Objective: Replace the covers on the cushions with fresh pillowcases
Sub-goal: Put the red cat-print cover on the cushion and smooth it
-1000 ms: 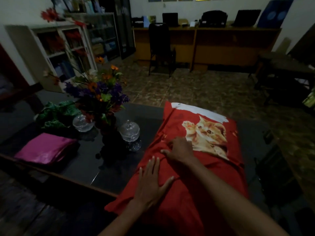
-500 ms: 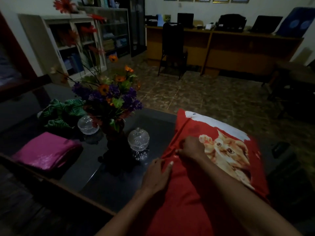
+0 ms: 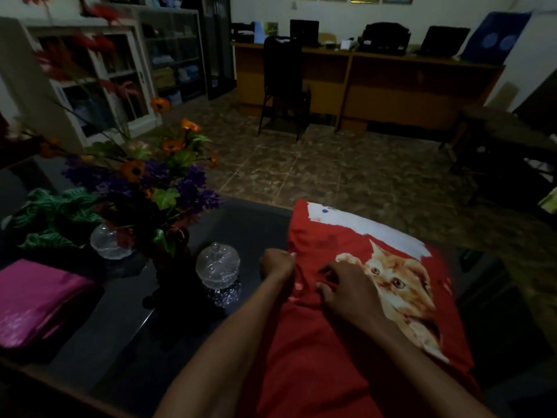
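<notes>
A cushion in a red cover printed with an orange kitten lies on the dark glass table in front of me. White cloth shows at its far end. My left hand is curled at the cover's left edge and pinches the red fabric there. My right hand lies on top of the cover beside the kitten print, fingers bent and gathering a fold of the cloth. A folded pink pillowcase lies at the table's left end.
A vase of orange and purple flowers stands on the table left of the cushion, with two lidded glass jars beside it. Beyond are tiled floor, a black chair, a long wooden desk and glass-door cabinets.
My left hand slid forward along the cover's left edge and went from flat to curled on the fabric. My right hand shifted right, toward the kitten print. The view rose slightly.
</notes>
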{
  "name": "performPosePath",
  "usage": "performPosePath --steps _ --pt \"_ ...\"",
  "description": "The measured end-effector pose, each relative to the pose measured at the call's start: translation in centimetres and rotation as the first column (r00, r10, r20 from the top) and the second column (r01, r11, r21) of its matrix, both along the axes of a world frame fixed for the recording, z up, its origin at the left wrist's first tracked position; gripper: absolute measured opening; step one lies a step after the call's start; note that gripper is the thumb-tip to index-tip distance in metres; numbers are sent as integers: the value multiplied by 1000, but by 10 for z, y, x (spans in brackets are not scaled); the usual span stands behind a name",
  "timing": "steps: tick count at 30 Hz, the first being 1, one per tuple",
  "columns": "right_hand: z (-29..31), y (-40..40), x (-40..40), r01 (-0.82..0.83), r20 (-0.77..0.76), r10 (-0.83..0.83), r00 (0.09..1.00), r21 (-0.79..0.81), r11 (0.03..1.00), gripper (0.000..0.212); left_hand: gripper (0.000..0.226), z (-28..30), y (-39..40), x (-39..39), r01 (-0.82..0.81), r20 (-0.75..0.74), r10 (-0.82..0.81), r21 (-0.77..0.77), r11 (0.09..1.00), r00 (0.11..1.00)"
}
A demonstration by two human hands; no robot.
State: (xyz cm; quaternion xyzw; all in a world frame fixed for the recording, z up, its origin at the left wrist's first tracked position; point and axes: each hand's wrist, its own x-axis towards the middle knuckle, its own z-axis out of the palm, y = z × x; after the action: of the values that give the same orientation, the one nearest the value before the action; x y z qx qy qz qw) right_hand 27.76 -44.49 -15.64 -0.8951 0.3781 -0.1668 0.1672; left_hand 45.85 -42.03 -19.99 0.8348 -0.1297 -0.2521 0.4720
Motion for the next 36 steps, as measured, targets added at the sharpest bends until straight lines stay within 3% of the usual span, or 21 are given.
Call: performPosePath --steps 2,5,8,10,12,14,16,18,21,24,26,29,31,36 --pt "-9 -2 -13 1 18 -1 1000 -6 1000 30 22 -1 -8 0 -89 -1 89 33 996 996" --pt "-15 3 -22 -83 40 84 996 -17 996 34 21 4 -13 -7 -46 71 41 68 997 997" --pt "-6 1 -31 -132 90 124 988 92 987 42 19 8 -8 -9 -12 176 15 -15 1000 984" --pt "0 0 -43 -153 70 144 987 143 978 50 18 5 1 -6 71 318 -37 -97 993 947" --pt "3 5 -50 -161 -38 164 986 66 985 52 23 0 14 -4 231 475 -157 -101 968 866" --pt "5 17 -48 -130 -74 129 989 -6 992 37 35 -6 24 -5 431 516 -373 7 902 771" --pt "10 32 -41 -100 -75 98 992 -24 995 27 45 -8 32 -8 529 477 -537 167 832 695" --pt "15 44 -38 -92 -79 91 993 -14 996 25 50 -5 36 -11 520 458 -592 287 804 663" --pt "19 53 -46 -112 -58 114 992 22 993 21 51 10 39 -25 505 485 -608 339 794 629" --pt "20 48 -70 21 124 -27 992 51 998 14 49 28 41 -53 597 608 -613 267 756 504" --pt "17 39 -99 146 215 -159 964 79 986 14 46 40 44 -80 709 642 -639 204 675 424" --pt "9 31 -153 261 133 -273 953 103 960 27 42 47 46 -119 844 684 -709 269 463 171" --pt "1 29 -182 309 105 -318 942 93 947 30 48 47 47 -135 828 705 -707 367 423 48" --pt "-10 26 -192 333 140 -349 927 125 935 13 27 47 43 -145 752 759 -636 336 567 141"
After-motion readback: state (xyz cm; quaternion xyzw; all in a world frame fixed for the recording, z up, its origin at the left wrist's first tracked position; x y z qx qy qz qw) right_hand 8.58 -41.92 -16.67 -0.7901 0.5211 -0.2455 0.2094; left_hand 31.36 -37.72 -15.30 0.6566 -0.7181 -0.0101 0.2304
